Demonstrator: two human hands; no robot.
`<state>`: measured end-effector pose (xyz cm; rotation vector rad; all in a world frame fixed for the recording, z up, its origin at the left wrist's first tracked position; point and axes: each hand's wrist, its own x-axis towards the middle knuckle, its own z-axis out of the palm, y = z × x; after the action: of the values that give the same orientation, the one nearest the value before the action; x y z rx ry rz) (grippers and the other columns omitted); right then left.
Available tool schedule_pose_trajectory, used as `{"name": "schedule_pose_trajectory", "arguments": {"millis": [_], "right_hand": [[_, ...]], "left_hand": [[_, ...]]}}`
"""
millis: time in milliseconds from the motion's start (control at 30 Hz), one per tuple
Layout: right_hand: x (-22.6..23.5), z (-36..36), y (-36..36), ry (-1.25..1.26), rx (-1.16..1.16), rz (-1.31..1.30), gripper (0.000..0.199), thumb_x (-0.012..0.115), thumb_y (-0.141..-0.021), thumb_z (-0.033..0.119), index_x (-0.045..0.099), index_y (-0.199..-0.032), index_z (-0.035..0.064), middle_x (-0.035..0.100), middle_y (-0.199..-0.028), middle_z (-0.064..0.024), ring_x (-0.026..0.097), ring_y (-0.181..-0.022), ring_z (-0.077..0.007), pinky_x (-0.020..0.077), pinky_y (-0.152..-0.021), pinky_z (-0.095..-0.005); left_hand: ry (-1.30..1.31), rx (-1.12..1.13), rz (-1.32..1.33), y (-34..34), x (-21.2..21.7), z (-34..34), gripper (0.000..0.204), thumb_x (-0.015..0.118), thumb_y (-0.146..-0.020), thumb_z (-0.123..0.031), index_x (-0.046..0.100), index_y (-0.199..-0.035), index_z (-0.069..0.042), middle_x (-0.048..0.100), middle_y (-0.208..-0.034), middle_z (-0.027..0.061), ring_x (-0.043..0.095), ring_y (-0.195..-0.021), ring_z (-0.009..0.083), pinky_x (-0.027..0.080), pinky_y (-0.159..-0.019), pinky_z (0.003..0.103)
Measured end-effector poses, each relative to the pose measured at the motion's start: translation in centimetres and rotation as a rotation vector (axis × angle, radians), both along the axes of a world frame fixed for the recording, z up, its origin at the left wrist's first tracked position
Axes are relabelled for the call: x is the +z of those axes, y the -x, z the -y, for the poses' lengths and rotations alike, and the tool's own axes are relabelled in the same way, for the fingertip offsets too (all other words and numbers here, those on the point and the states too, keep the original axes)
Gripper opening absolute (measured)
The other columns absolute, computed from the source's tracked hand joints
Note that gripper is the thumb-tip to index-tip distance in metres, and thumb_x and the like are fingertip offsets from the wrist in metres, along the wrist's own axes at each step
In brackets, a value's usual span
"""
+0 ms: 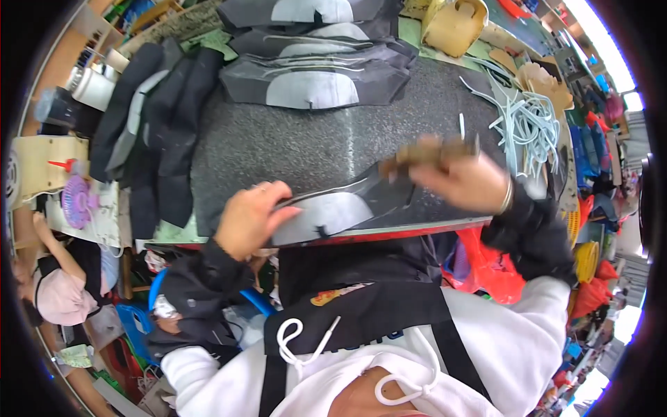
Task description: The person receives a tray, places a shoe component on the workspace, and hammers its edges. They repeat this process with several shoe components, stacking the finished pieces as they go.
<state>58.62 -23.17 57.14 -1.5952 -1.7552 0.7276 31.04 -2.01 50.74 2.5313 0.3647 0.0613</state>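
At the near edge of the dark work table, my left hand [253, 219] pinches the left end of a black flat piece [399, 198] with a grey half-oval patch [330, 214]. A thin pale strip runs along its upper edge. My right hand [465, 182] is wrapped round a brownish block-shaped tool [434, 154], smeared by motion, so its exact kind cannot be made out. This tool is over the right end of the black piece; whether they touch is unclear.
A stack of similar pieces [313, 87] lies at the far side. Dark folded pieces [174, 139] drape over the left. Pale blue cords [531, 128] lie heaped at right, near a yellowish container [455, 28]. A purple fan [78, 201] and another person [66, 285] are on the left.
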Motion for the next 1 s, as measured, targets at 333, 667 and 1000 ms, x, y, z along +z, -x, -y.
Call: {"name": "schedule_pose_trajectory", "arguments": {"millis": [333, 667, 1000], "right_hand": [[-2.9, 4.0, 4.3, 0.239, -0.139, 0.141, 0.024, 0.062, -0.086, 0.005, 0.058, -0.109, 0.0020, 0.060, -0.085, -0.0160, 0.063, -0.071, -0.0349, 0.0494, -0.059, -0.0428], [-2.4, 2.5, 1.1, 0.111, -0.258, 0.253, 0.024, 0.063, -0.089, 0.011, 0.059, -0.111, 0.0025, 0.056, -0.070, -0.0147, 0.060, -0.065, -0.0350, 0.0477, -0.059, -0.0414], [-2.9, 1.5, 1.4, 0.030, -0.244, 0.244, 0.024, 0.059, -0.092, 0.011, 0.060, -0.114, 0.0043, 0.057, -0.096, -0.0169, 0.060, -0.072, -0.0349, 0.0484, -0.061, -0.0415]], "left_hand": [[0.393, -0.184, -0.064, -12.9, -1.7, 4.2, 0.021, 0.068, -0.080, -0.018, 0.067, -0.095, -0.004, 0.064, -0.089, 0.0113, 0.063, -0.086, 0.0306, 0.050, -0.073, 0.043], [-0.125, -0.340, 0.200, -12.1, -2.4, 5.0, 0.019, 0.069, -0.078, -0.012, 0.069, -0.097, -0.009, 0.063, -0.081, 0.0051, 0.063, -0.072, 0.0249, 0.051, -0.063, 0.037], [-0.272, -0.189, 0.191, -7.2, -1.1, 7.8, 0.035, 0.061, -0.078, -0.009, 0.065, -0.112, -0.005, 0.060, -0.098, 0.0086, 0.059, -0.083, 0.0230, 0.049, -0.072, 0.034]]}}
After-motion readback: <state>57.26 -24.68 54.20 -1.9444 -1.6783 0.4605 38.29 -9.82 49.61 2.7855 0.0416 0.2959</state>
